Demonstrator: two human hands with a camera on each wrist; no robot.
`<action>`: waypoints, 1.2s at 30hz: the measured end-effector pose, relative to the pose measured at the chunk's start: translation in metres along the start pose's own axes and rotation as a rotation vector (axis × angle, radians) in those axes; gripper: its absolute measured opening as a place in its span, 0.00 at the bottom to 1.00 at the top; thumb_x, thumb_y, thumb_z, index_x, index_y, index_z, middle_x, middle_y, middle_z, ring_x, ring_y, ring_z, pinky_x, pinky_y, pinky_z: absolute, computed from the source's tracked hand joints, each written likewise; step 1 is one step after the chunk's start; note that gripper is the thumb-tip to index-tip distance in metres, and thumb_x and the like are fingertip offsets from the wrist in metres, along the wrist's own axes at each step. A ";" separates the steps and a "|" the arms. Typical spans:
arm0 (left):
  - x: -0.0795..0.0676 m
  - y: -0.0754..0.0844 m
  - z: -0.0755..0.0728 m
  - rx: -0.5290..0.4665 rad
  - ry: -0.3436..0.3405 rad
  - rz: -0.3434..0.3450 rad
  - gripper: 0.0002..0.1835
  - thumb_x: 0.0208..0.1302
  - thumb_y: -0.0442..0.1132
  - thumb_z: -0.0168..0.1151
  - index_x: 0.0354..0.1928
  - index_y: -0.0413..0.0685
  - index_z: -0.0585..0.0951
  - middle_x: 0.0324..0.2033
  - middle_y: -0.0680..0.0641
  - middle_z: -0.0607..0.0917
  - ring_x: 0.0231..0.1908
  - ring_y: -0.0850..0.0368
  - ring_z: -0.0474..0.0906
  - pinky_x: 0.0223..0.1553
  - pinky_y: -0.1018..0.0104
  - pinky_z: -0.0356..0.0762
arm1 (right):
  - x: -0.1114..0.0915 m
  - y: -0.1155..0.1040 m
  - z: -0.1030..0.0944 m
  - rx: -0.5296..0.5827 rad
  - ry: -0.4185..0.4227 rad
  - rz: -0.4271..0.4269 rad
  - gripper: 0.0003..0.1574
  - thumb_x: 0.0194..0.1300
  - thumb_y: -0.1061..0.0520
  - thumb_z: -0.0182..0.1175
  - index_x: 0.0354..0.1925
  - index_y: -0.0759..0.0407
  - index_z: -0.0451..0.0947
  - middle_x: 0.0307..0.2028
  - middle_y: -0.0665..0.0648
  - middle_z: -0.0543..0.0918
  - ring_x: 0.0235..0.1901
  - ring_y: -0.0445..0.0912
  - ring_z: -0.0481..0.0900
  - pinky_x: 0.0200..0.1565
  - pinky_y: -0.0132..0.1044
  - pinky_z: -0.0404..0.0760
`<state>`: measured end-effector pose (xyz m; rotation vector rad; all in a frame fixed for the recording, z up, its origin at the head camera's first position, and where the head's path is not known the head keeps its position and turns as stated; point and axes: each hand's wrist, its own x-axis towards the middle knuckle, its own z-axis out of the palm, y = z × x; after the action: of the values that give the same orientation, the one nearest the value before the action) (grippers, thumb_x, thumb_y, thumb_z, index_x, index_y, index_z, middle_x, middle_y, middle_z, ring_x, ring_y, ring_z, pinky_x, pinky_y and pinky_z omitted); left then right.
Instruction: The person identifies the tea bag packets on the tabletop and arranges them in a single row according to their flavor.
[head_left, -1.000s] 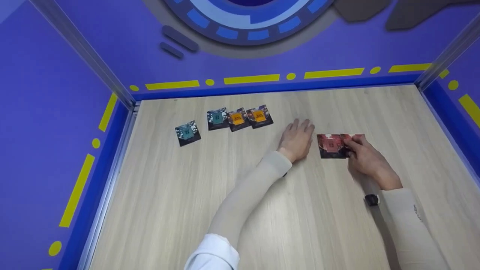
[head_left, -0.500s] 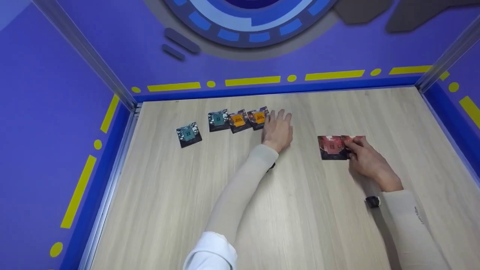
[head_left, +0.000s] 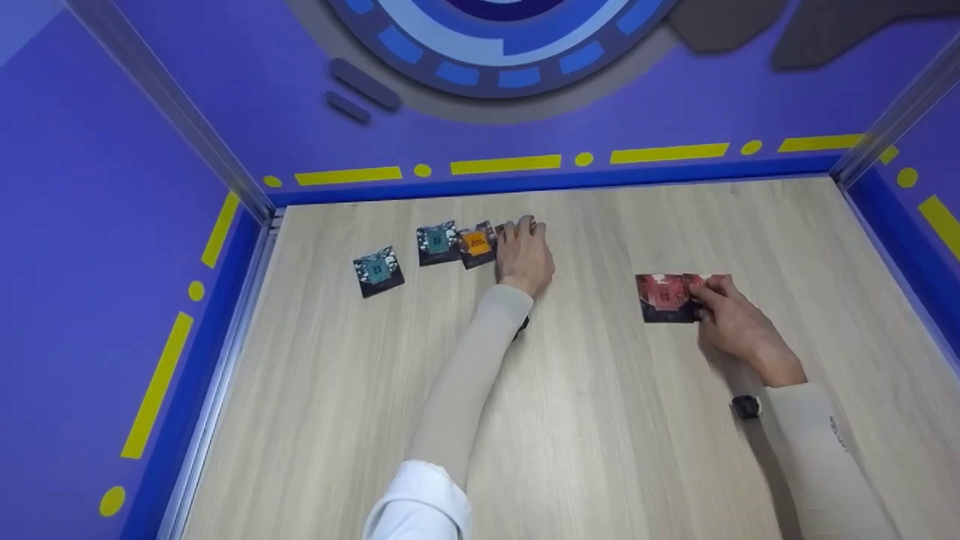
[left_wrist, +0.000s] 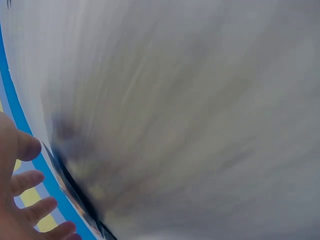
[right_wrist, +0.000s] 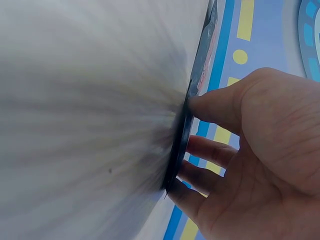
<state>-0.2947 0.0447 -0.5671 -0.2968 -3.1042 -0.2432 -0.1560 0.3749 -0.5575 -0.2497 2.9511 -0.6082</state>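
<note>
- Left red card (head_left: 664, 298) lies flat, face up, on the right part of the wooden table (head_left: 600, 420) in my head view, right beside the right red card (head_left: 694, 278), which is mostly covered.
- Over that second one I see the right hand (head_left: 739, 324), pinching it between thumb and fingers.
- Well apart from it, farther left and toward the back, the left hand (head_left: 525, 259) reaches over the outer orange card (head_left: 500, 229), fingers stretched forward; I get only a little of that card past them.
- Next in the row come the inner orange card (head_left: 476, 241) and the near teal card (head_left: 437, 241); their edges meet, though I cannot tell which overlaps.
- Apart from this row, to its left and a bit nearer to the person, the lone teal card (head_left: 379, 271) lies slightly turned.
- Both arms wear pale sleeves (head_left: 465, 375), and a black device (head_left: 746, 407) sits by the right wrist; behind the table I see a purple back wall (head_left: 262, 127) with yellow dashes.
- On my left wrist view, the left hand's fingers are spread and its thumb is just beside dark card edges; contact I cannot tell.
- On my right wrist view, the right hand clamps the right red card, seen edge-on, with the thumb toward one end and fingers toward the other.
</note>
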 end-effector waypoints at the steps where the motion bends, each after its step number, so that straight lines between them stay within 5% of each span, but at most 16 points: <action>1: 0.000 0.000 0.000 -0.005 -0.001 -0.002 0.24 0.84 0.47 0.48 0.76 0.56 0.74 0.78 0.47 0.68 0.77 0.42 0.64 0.78 0.45 0.63 | 0.000 0.000 0.000 0.001 -0.001 0.002 0.34 0.78 0.63 0.52 0.77 0.71 0.65 0.71 0.76 0.65 0.67 0.75 0.72 0.61 0.72 0.75; 14: -0.003 -0.003 0.004 -0.026 -0.078 -0.038 0.25 0.84 0.49 0.50 0.78 0.57 0.72 0.79 0.45 0.67 0.79 0.41 0.61 0.79 0.43 0.64 | 0.000 0.002 0.004 0.000 0.006 -0.020 0.33 0.78 0.63 0.52 0.76 0.71 0.66 0.69 0.75 0.65 0.65 0.75 0.74 0.59 0.71 0.77; 36: -0.011 0.010 0.000 0.050 -0.127 0.042 0.27 0.81 0.46 0.52 0.79 0.58 0.71 0.79 0.44 0.66 0.78 0.39 0.63 0.76 0.45 0.67 | -0.002 -0.002 0.000 0.011 0.002 0.007 0.35 0.78 0.64 0.51 0.78 0.70 0.64 0.70 0.75 0.65 0.65 0.73 0.73 0.63 0.71 0.75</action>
<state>-0.2819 0.0520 -0.5660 -0.3914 -3.2185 -0.1513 -0.1542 0.3731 -0.5560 -0.2380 2.9479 -0.6241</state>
